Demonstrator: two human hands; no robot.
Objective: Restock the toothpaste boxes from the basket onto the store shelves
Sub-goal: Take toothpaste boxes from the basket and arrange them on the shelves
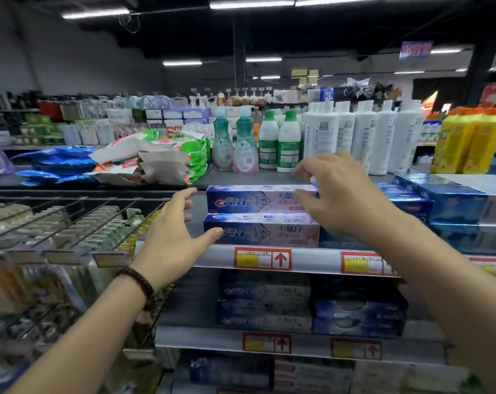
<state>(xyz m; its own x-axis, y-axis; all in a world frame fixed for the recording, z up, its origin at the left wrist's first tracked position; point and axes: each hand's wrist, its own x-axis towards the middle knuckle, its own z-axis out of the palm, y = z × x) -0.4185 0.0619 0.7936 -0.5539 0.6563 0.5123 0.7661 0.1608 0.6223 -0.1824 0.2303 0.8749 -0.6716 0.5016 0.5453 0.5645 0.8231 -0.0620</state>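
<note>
Two toothpaste boxes were lying one on the other on the middle shelf [218, 255], with their long printed sides to the front. The upper box [252, 201] sat squarely on the lower box [269, 234], and both stood just behind the shelf's front rail, above a red and yellow price label [263, 258]. The left hand [170, 231], with a dark bead bracelet [141, 283] on its wrist, was spread and relaxed at the left end of the stack. Its thumb tip reached the front of the lower box at that end, its fingers were near the left end of the upper box, and it gripped nothing. The right hand [343, 200] was at the right end of the upper box. Its thumb lay against the front face, and its fingers were curved above the top edge. I cannot tell if these fingers touched the box, so I cannot tell if the hand grasped it or was only laid on it. Just to the right of the stack, partly behind the right hand, stood blue boxes [454, 206] in piles. On the shelf below lay more toothpaste boxes [265, 305], blurred. On the top level behind the stack stood white bottles [363, 137], green-capped bottles [289, 143] and yellow bottles [468, 143], with soft packets [155, 160] at the left. A wire rack [70, 217] with small goods was to the left of the shelf.
</note>
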